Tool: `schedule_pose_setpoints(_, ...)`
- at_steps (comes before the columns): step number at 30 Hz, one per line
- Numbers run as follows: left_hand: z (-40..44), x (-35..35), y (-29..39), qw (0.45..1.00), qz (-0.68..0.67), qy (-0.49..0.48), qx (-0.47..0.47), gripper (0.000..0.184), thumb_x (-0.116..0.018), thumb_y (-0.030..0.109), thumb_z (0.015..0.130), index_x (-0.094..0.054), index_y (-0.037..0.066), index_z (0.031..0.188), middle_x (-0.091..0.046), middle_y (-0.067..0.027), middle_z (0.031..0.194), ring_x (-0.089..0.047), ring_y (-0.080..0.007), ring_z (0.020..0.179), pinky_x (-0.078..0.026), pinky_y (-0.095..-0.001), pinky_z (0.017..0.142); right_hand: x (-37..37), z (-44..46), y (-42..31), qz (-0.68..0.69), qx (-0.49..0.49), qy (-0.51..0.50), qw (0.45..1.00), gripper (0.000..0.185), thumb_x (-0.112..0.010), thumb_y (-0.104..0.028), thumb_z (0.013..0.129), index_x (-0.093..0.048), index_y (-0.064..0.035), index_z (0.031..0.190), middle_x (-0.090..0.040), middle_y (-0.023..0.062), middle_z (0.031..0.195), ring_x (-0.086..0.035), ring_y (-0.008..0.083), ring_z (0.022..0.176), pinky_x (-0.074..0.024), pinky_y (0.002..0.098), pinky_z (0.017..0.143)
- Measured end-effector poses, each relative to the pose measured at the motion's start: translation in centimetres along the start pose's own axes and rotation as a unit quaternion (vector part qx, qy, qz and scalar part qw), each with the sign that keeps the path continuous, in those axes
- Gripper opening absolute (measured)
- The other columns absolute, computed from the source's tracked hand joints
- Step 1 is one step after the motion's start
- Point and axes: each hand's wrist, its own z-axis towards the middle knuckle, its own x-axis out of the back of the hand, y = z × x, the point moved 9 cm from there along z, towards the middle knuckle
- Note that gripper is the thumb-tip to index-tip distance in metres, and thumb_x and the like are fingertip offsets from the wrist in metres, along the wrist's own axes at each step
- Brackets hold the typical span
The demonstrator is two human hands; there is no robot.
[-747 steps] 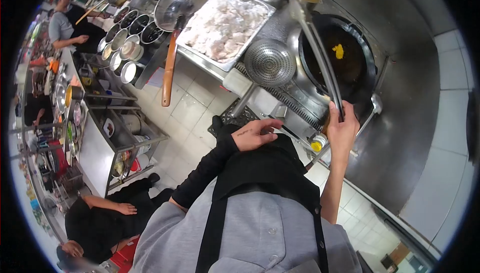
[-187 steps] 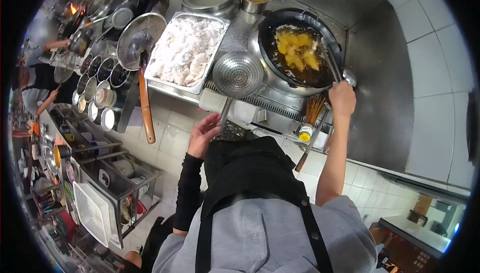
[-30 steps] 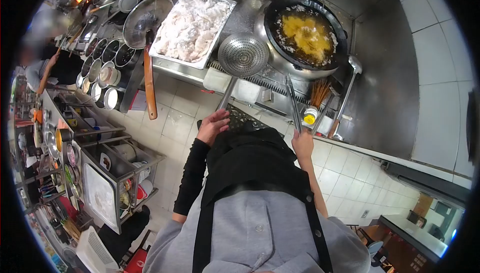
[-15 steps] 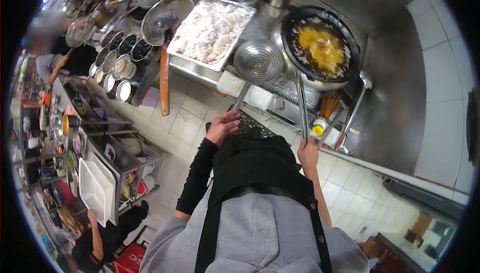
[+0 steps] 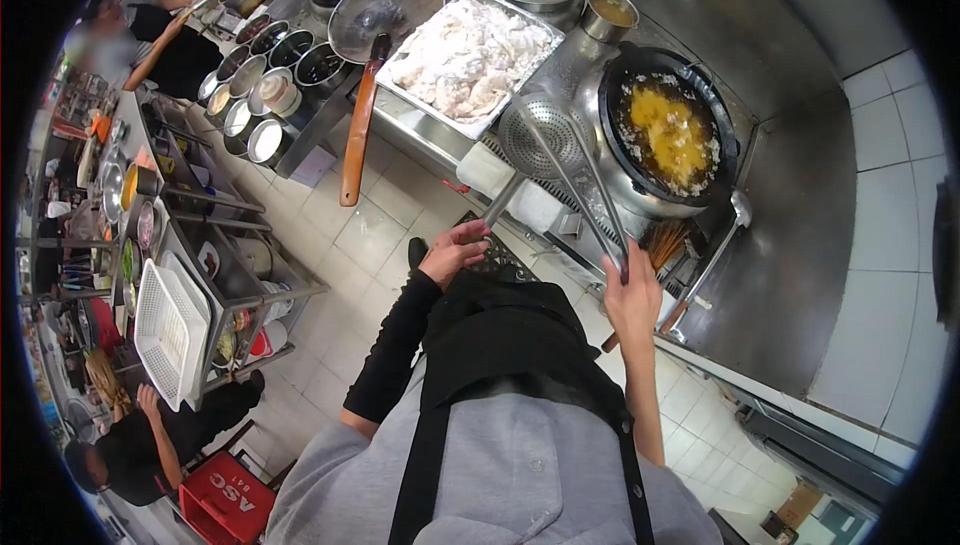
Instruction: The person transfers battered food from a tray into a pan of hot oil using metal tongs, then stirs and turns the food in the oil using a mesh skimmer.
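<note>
My right hand [image 5: 632, 300] grips metal tongs [image 5: 606, 207] near their joined end. The tong arms are spread, with their tips over the perforated metal skimmer [image 5: 545, 140]. My left hand [image 5: 452, 253] has its fingers extended at the lower end of the skimmer handle [image 5: 503, 200]; whether they touch it is unclear. The skimmer lies at the counter's front edge. To its right, a dark wok [image 5: 612, 135] holds bubbling oil with yellow, frothy food [image 5: 668, 135] frying. Left of it, a metal tray [image 5: 465, 131] is heaped with pale, flour-coated pieces [image 5: 470, 60].
A wooden-handled strainer [image 5: 360, 135] leans over the counter's left part, beside several small pots [image 5: 265, 140]. A ladle [image 5: 712, 250] lies right of the wok. A metal cup [image 5: 610, 15] stands behind. Two co-workers are at left, near a white basket [image 5: 172, 330].
The view has turned, shifting the counter rightward. The tongs have swung left from beside the wok to above the skimmer, and their arms have spread. My left hand remains by the skimmer handle.
</note>
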Motion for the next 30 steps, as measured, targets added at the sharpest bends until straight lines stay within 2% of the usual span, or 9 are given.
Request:
schedule_pose_setpoints(3,-0.2,0.2,0.2,1.0,-0.001,-0.005,-0.008,0.063,-0.07,0.011,0.095,-0.044,0.0,0.151,-0.057,-0.0112,0.144,-0.059,-0.0192,0.124,-0.049,-0.0323,0.102,0.5,3.5,-3.9,-0.062,0.074,-0.003,0.995,0.047,-0.067,-0.027,0.096,-0.057,0.0034,0.131,-0.066,0.0218,0.103,-0.069,0.0378,0.074,-0.0558,0.0456,0.064)
schedule_pose_setpoints(6,0.0,0.7,-0.5,1.0,-0.005,-0.006,-0.011,0.062,-0.07,0.01,0.095,-0.045,0.001,0.151,-0.057,-0.0115,0.144,-0.06,-0.0192,0.124,-0.05,-0.0324,0.101,0.0,7.7,-7.4,-0.086,0.158,0.049,0.982,0.044,-0.066,-0.027,0.095,-0.058,0.0021,0.127,-0.065,0.0203,0.103,-0.07,0.0387,0.076,-0.0575,0.0446,0.065)
schedule_pose_setpoints(8,-0.2,0.5,-0.8,1.0,-0.002,-0.001,-0.007,0.062,-0.07,0.01,0.095,-0.045,0.001,0.151,-0.057,-0.0117,0.145,-0.06,-0.0193,0.124,-0.05,-0.0326,0.101,-3.0,11.3,-8.7,-0.08,0.155,0.014,0.985,0.038,-0.066,-0.027,0.095,-0.058,0.0012,0.12,-0.066,0.0198,0.104,-0.07,0.0401,0.078,-0.0577,0.0454,0.067)
schedule_pose_setpoints(11,-0.3,0.5,-1.2,1.0,0.003,-0.018,-0.019,0.061,-0.071,0.01,0.095,-0.046,0.001,0.15,-0.057,-0.0109,0.145,-0.061,-0.019,0.123,-0.051,-0.0329,0.1,-5.7,13.5,-8.7,-0.079,0.178,0.026,0.981,0.033,-0.065,-0.026,0.095,-0.058,-0.0001,0.114,-0.067,0.0206,0.104,-0.07,0.0408,0.08,-0.0576,0.047,0.068)
schedule_pose_setpoints(12,-0.4,0.9,-0.7,1.0,0.003,-0.017,-0.023,0.061,-0.07,0.01,0.095,-0.046,0.001,0.15,-0.057,-0.0104,0.145,-0.061,-0.0188,0.123,-0.051,-0.0329,0.1,-5.7,13.2,-7.8,-0.08,0.152,-0.004,0.985,0.031,-0.064,-0.025,0.095,-0.058,-0.0011,0.115,-0.067,0.0198,0.104,-0.07,0.0414,0.081,-0.0573,0.0491,0.068)
schedule_pose_setpoints(16,-1.8,2.6,-1.3,0.999,-0.037,0.018,-0.019,0.06,-0.069,0.009,0.096,-0.046,0.001,0.15,-0.058,-0.0088,0.144,-0.062,-0.0183,0.121,-0.051,-0.0329,0.099,-4.6,10.3,-5.6,-0.099,0.126,0.011,0.987,0.03,-0.063,-0.025,0.096,-0.059,-0.0033,0.117,-0.069,0.0164,0.103,-0.07,0.0425,0.078,-0.0571,0.0499,0.066)
schedule_pose_setpoints(22,-2.4,4.1,-0.7,0.998,-0.045,0.034,-0.019,0.061,-0.07,0.008,0.095,-0.046,0.001,0.15,-0.058,-0.0089,0.143,-0.061,-0.0182,0.121,-0.051,-0.0319,0.1,-3.3,10.7,-6.5,-0.036,0.095,0.033,0.994,0.038,-0.065,-0.027,0.095,-0.06,-0.002,0.123,-0.069,0.019,0.109,-0.069,0.0445,0.087,-0.0566,0.0507,0.076)
schedule_pose_setpoints(25,-2.1,3.7,-0.2,0.999,-0.034,0.031,-0.011,0.061,-0.07,0.008,0.095,-0.046,0.001,0.15,-0.058,-0.0088,0.143,-0.061,-0.0184,0.121,-0.051,-0.032,0.1,-2.1,12.7,-8.9,-0.032,0.058,-0.003,0.998,0.042,-0.065,-0.029,0.094,-0.06,0.0016,0.122,-0.068,0.0219,0.109,-0.069,0.0444,0.091,-0.0558,0.0508,0.081)
schedule_pose_setpoints(30,-0.6,2.5,0.3,1.0,-0.027,0.004,-0.008,0.06,-0.07,0.008,0.095,-0.045,0.001,0.15,-0.058,-0.0102,0.143,-0.061,-0.0193,0.122,-0.051,-0.0329,0.1,-4.2,16.7,-13.4,-0.074,0.114,0.01,0.991,0.043,-0.067,-0.028,0.091,-0.06,0.0071,0.115,-0.068,0.0255,0.105,-0.072,0.041,0.085,-0.0588,0.0466,0.074)
